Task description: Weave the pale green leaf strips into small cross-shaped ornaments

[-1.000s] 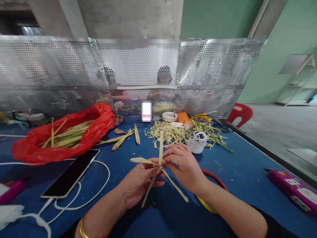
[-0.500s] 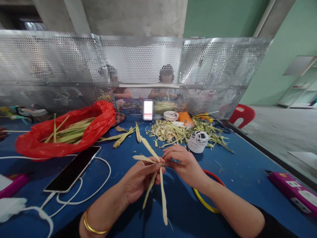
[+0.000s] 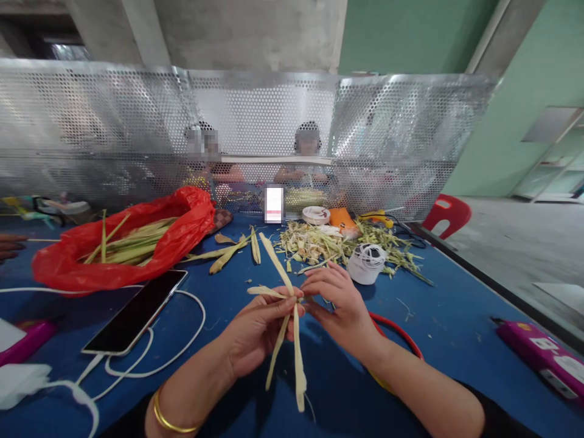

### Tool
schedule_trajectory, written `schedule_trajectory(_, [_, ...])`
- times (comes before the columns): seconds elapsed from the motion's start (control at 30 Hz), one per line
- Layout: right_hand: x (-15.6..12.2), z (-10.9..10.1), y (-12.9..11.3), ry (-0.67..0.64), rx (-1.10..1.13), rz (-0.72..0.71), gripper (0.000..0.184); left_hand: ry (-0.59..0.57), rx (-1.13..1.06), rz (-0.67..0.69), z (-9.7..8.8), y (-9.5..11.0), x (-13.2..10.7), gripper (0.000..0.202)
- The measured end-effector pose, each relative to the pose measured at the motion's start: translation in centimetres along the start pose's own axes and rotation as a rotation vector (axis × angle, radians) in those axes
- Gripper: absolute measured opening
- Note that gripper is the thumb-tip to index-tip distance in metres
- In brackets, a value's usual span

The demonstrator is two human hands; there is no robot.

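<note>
Over the blue table point(image 3: 438, 377), well in from its far edge, the left hand point(image 3: 260, 331) pinches crossed pale strips point(image 3: 298, 365) between thumb and fingers. The right hand point(image 3: 337, 304) bends its fingers at the crossing; whether they grip, I can't tell. Leafy scraps point(image 3: 310, 240) lie nearer the far edge, a purple tool point(image 3: 531, 342) by the right edge.

Purple device point(image 3: 541, 354), white "B-", (remainder unclear)

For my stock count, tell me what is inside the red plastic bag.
The open red plastic bag holds long, thin, pale green and yellowish plant strips, two of them poking up toward the left. Its bottom and anything beneath the top strips are covered from view.
</note>
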State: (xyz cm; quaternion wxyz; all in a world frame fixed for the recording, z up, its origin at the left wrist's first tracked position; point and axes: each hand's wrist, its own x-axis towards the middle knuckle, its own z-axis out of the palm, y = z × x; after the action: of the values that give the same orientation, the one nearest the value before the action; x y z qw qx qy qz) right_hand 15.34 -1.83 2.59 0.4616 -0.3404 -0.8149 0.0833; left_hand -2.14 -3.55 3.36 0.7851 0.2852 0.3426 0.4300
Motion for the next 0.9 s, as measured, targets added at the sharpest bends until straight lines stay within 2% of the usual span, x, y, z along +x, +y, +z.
schedule_trajectory(0.13, [-0.5, 0.0, -0.7, 0.063, -0.211, -0.119, 0.01, -0.02, -0.036, 0.0, 0.2, -0.3, 0.2, 0.018])
schedule_trajectory(0.3, [-0.7, 0.1, -1.1, 0.078, -0.332, -0.209, 0.015, 0.008, -0.05, -0.016, 0.3, -0.4, 0.3, 0.017])
schedule_trajectory(0.53, [-0.6, 0.5, 0.3, -0.03, -0.19, -0.132, 0.016, 0.041, 0.02, 0.026, 0.4, -0.4, 0.1, 0.013])
schedule_trajectory(0.67, [-0.3, 0.6, 1.0, -0.021, -0.194, -0.031, 0.022, 0.103, 0.091, 0.072, 0.7, 0.2, -0.2, 0.024])
schedule_trajectory(0.83, [-0.1, -0.1, 0.3, -0.026, -0.039, 0.036, 0.03, 0.171, 0.206, 0.171, 0.8, 0.5, -0.2, 0.033])
schedule_trajectory(0.9, [-0.2, -0.3, -0.2, -0.001, 0.032, 0.01, 0.022, 0.198, 0.252, 0.21, 0.7, 0.3, 0.0, 0.033])
